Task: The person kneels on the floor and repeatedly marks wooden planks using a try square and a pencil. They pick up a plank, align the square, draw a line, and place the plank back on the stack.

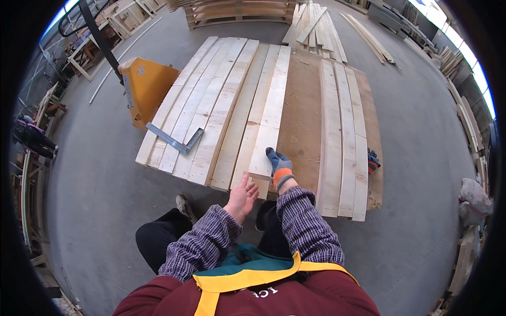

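A long pale wooden board [273,105] runs away from me at the right side of a row of boards [211,100], its near end slightly raised. My right hand [280,164], in a blue, orange and grey glove, is closed round the right edge of that end. Bare, my left hand [243,199] is at the left corner of the same end, thumb up and fingers stretched out. A metal carpenter's square [171,139] lies across the boards on the left. The boards rest on a brown sheet [300,110].
Several more boards [342,137] lie on the sheet's right, with a work glove [373,161] beside them. A yellow pallet jack [147,89] stands at the left. Loose planks [319,31] and stacked pallets [240,11] are beyond. Another person [32,138] is at the far left.
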Demonstrator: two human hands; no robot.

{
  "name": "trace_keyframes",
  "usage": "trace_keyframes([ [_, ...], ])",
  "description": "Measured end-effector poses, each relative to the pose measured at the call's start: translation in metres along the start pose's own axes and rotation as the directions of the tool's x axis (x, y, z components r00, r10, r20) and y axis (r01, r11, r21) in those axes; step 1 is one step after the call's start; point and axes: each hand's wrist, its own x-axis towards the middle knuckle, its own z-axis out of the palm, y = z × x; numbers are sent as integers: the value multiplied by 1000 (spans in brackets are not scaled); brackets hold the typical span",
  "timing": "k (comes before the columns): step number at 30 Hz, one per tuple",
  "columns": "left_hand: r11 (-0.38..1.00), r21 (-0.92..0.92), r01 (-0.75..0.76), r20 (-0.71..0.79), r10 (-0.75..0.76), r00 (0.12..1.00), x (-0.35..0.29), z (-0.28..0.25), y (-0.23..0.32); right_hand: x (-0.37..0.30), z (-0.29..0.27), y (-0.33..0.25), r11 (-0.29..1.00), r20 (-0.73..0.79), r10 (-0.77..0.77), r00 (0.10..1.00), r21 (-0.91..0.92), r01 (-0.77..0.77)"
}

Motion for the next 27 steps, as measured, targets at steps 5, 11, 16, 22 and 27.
trace_keyframes([
  [5, 977, 117, -180, 27, 178, 984, -24, -13, 15, -57, 29, -7, 997, 80, 45, 996, 55, -50],
  [11, 951, 162, -264, 34, 262, 964, -84, -68, 3, -48, 35, -7, 879, 127, 254, 959, 383, -284],
  [16, 962, 225, -157, 52, 149, 987, -150, -138, -33, -14, 42, 6, 960, -23, 165, 986, 234, -156],
  [22, 928, 277, -250, 58, 243, 968, -166, -174, -24, -37, 78, 28, 999, -210, 4, 978, 33, 3],
  [27, 954, 158, -255, 38, 252, 967, -153, -183, -5, -46, 90, 8, 986, -34, -160, 986, 48, 162],
])
